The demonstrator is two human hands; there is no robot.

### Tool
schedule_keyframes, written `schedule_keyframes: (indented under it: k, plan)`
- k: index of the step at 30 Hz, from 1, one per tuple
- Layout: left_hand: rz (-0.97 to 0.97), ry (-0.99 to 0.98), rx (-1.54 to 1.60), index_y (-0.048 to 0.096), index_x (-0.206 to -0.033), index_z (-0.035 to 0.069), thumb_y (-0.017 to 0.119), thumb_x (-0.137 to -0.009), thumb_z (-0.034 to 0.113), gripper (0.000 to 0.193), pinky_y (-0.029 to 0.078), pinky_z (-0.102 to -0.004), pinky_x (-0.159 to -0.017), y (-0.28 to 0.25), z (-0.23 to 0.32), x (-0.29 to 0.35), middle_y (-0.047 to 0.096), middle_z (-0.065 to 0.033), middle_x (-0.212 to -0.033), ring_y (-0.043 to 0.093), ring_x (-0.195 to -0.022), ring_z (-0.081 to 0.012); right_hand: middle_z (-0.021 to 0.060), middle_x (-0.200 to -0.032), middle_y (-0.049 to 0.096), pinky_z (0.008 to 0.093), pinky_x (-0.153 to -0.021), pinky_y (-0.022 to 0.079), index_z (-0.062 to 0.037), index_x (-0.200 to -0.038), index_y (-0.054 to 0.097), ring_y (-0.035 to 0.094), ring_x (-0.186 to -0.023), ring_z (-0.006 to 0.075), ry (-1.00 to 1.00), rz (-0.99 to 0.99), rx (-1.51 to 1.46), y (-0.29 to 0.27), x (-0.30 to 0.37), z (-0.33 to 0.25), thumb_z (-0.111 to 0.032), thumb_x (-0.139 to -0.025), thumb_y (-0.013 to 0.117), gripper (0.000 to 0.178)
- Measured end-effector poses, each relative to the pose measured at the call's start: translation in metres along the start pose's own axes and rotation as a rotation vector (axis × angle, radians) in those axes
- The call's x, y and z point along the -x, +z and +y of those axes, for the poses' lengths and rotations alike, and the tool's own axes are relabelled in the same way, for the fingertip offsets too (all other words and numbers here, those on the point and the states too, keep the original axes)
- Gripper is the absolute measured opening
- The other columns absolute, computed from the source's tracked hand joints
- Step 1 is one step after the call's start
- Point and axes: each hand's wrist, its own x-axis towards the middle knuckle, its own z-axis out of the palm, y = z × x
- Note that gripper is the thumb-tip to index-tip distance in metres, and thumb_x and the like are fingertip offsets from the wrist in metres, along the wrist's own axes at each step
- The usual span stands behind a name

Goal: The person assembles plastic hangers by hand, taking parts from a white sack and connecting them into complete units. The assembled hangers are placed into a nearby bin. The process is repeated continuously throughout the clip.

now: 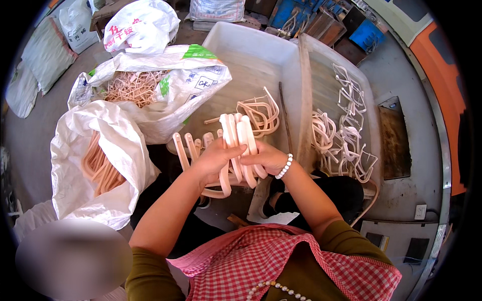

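Observation:
My left hand (215, 156) and my right hand (268, 157) are closed around a bundle of pinkish-beige, bent plastic handles (231, 129), held upright side by side over my lap. Both thumbs press on the near face of the bundle. More bent pieces (181, 149) stick up just beyond and left of my left hand; their lower parts are partly hidden by my hands and forearm. Past the bundle, several similar curved pieces (271, 111) lie at the near end of a large pale plastic tub (221, 35).
At left, one open white sack (63, 135) holds long beige pieces (100, 168); another sack (196, 83) holds thin pinkish scraps (133, 89). A second tub (374, 100) on the right contains tangled white and beige curved pieces (346, 138). A dark rod (286, 120) leans beside the tubs' dividing wall.

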Motion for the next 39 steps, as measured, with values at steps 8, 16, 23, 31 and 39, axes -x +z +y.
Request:
schedule_keyframes:
  k: [8, 16, 23, 31, 39]
  plan:
    - [0.023, -0.019, -0.045, 0.047, -0.117, -0.002, 0.054, -0.089, 0.011, 0.032, 0.054, -0.0352, -0.079, 0.006, 0.014, 0.002, 0.063, -0.0139, -0.099, 0.064, -0.093, -0.0244, 0.0099, -0.09, 0.065, 0.0304, -0.073, 0.053, -0.0008, -0.112, 0.056, 0.064, -0.077, 0.0174, 0.04, 0.157, 0.032, -0.019, 0.027, -0.012, -0.004, -0.081, 0.069, 0.034]
    - [0.052, 0.097, 0.38, 0.049, -0.096, 0.006, 0.052, -0.092, 0.048, 0.042, 0.05, -0.0323, -0.06, -0.007, 0.017, 0.003, 0.049, -0.0037, -0.071, 0.05, -0.062, -0.0162, 0.0112, -0.085, 0.066, 0.0378, -0.07, 0.052, -0.0016, -0.094, 0.057, 0.065, -0.077, 0.0336, -0.271, 0.454, 1.688, -0.027, 0.059, -0.043, -0.017, -0.075, 0.068, 0.027]
    - [-0.128, 0.081, 0.516, 0.053, -0.103, 0.004, 0.032, -0.078, 0.082, 0.085, 0.046, -0.0315, -0.058, 0.01, 0.028, 0.013, 0.048, -0.0066, -0.074, 0.049, -0.066, -0.0184, 0.0092, -0.094, 0.063, 0.0338, -0.077, 0.05, -0.0064, -0.09, 0.056, 0.062, -0.089, 0.0235, -1.24, -0.11, 2.094, -0.039, 0.048, -0.055, -0.012, -0.071, 0.059, 0.02]
    - [-0.456, 0.108, 0.698, 0.049, -0.122, -0.003, 0.033, -0.073, 0.085, 0.102, 0.058, -0.0443, -0.071, 0.0, 0.013, 0.017, 0.057, -0.0285, -0.114, 0.066, -0.089, -0.0341, 0.0089, -0.094, 0.06, 0.035, -0.08, 0.049, -0.0056, -0.09, 0.056, 0.06, -0.09, 0.024, -1.315, -0.271, 1.927, -0.04, 0.014, -0.023, -0.011, -0.07, 0.06, 0.021]
    - [-0.486, 0.129, 0.602, 0.04, -0.13, -0.005, 0.054, -0.084, 0.041, 0.067, 0.057, -0.0426, -0.077, 0.011, 0.02, 0.017, 0.056, -0.0268, -0.116, 0.064, -0.094, -0.0301, 0.0089, -0.106, 0.058, 0.0396, -0.093, 0.043, -0.0067, -0.099, 0.056, 0.055, -0.105, 0.0256, -0.951, -0.217, 1.787, -0.047, -0.003, 0.0, -0.011, -0.073, 0.059, 0.027]
